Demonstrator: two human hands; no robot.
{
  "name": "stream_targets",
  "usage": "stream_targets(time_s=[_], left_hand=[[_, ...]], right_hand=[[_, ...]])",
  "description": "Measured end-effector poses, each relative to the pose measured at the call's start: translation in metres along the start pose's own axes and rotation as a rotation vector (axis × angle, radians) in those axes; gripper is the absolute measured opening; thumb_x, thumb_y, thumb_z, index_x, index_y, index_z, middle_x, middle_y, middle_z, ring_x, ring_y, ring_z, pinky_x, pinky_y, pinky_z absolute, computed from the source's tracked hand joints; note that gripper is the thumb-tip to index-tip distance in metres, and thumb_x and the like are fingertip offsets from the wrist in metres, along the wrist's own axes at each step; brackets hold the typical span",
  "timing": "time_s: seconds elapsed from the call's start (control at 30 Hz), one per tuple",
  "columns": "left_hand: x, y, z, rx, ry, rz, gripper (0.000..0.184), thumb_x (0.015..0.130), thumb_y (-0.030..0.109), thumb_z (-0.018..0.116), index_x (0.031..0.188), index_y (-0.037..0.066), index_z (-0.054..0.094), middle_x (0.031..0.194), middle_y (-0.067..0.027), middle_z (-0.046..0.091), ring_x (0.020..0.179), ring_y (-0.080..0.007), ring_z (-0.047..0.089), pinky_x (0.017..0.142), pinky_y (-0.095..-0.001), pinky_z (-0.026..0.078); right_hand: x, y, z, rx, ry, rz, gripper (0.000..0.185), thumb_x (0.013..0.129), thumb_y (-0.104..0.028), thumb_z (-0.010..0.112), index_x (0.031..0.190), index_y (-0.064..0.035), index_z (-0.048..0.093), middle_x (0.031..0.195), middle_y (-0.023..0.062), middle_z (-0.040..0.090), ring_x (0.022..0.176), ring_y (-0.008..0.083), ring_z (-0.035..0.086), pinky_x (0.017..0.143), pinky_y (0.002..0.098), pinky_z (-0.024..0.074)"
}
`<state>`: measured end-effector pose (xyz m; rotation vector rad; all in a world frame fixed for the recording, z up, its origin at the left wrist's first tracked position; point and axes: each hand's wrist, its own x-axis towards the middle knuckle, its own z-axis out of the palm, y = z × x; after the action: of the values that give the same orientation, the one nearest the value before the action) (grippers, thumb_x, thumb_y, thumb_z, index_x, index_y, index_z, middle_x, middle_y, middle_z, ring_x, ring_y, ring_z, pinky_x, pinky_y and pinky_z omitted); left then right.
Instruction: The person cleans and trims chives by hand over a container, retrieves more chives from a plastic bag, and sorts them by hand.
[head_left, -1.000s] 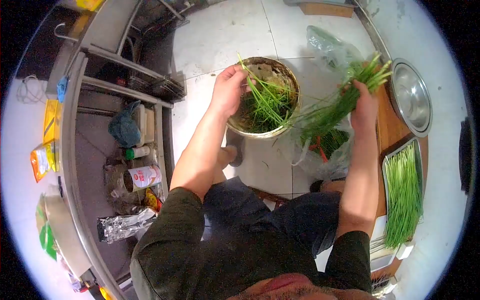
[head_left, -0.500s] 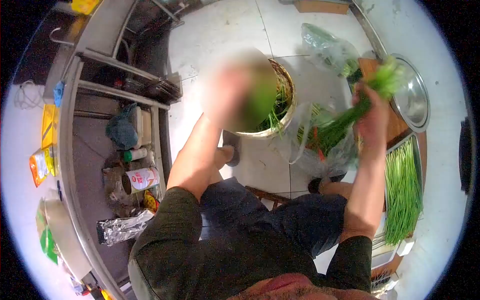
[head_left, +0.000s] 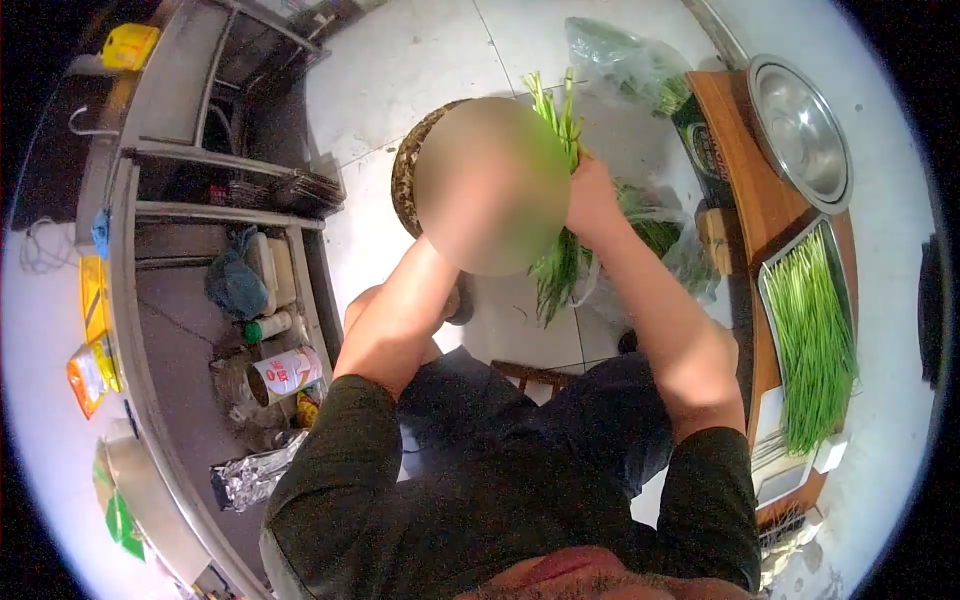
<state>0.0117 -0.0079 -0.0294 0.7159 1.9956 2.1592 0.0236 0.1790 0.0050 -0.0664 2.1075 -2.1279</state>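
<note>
My right hand (head_left: 592, 200) is wrapped round a bunch of green stalks (head_left: 556, 270), with pale ends up and leafy ends hanging down. A round blur covers my left hand (head_left: 470, 195), so its fingers and anything in them are hidden. It is over the bucket (head_left: 408, 180), whose dirty left rim shows past the blur. To the right of the bunch, an open clear plastic bag (head_left: 690, 265) with more greens is partly behind my right forearm. Trimmed green stalks (head_left: 808, 340) lie lined up in a metal tray (head_left: 848, 290) at the right.
A metal bowl (head_left: 800, 130) rests on the wooden board (head_left: 722, 110) at the right. Another plastic bag (head_left: 620, 62) of greens lies on the floor at the back. Along the left, a shelf unit (head_left: 170, 330) holds a can (head_left: 285, 375), a foil packet (head_left: 255, 472) and a blue bag (head_left: 238, 275).
My right hand has brought its bunch leftward from beside the bowl to the bucket, near my left hand. The whole view has shifted slightly.
</note>
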Motion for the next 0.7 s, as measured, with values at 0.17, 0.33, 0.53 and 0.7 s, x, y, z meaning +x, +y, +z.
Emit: stream_targets(time_s=[0.17, 0.33, 0.53, 0.7], left_hand=[[0.001, 0.001, -0.001, 0.003, -0.002, 0.019, 0.041, 0.098, 0.025, 0.051, 0.133, 0.005, 0.045, 0.129, -0.0096, 0.052, 0.116, -0.0196, 0.052, 0.098, -0.0346, 0.044], [0.001, 0.008, -0.003, -0.007, -0.001, -0.022, 0.042, 0.098, 0.025, 0.052, 0.133, 0.006, 0.045, 0.129, -0.0089, 0.053, 0.115, -0.0187, 0.052, 0.097, -0.0345, 0.044], [-0.001, 0.004, -0.013, -0.203, 0.039, -0.182, 0.041, 0.097, 0.027, 0.054, 0.133, 0.008, 0.047, 0.127, -0.0069, 0.054, 0.113, -0.0169, 0.054, 0.096, -0.0343, 0.045], [0.0, -0.005, -0.02, -0.213, 0.09, -0.226, 0.042, 0.097, 0.028, 0.055, 0.133, 0.009, 0.048, 0.126, -0.006, 0.055, 0.112, -0.0165, 0.054, 0.095, -0.0346, 0.046]], right_hand=[[0.003, 0.008, 0.003, -0.009, -0.007, -0.016, 0.043, 0.078, -0.02, 0.073, 0.113, 0.0003, 0.059, 0.101, 0.0083, 0.067, 0.087, 0.0176, 0.061, 0.078, 0.0315, 0.049], [0.004, 0.011, 0.005, -0.102, 0.02, -0.002, 0.043, 0.077, -0.014, 0.074, 0.113, 0.0026, 0.058, 0.1, 0.0076, 0.067, 0.084, 0.0131, 0.06, 0.074, 0.0292, 0.0492], [0.009, 0.015, 0.002, 0.116, -0.022, 0.2, 0.046, 0.076, -0.013, 0.075, 0.116, 0.0022, 0.057, 0.101, 0.0095, 0.066, 0.085, 0.015, 0.061, 0.074, 0.03, 0.0496], [0.003, 0.002, -0.003, 0.324, -0.116, 0.282, 0.052, 0.075, -0.015, 0.076, 0.119, 0.0023, 0.054, 0.101, 0.0099, 0.065, 0.087, 0.0168, 0.061, 0.076, 0.0311, 0.0498]])
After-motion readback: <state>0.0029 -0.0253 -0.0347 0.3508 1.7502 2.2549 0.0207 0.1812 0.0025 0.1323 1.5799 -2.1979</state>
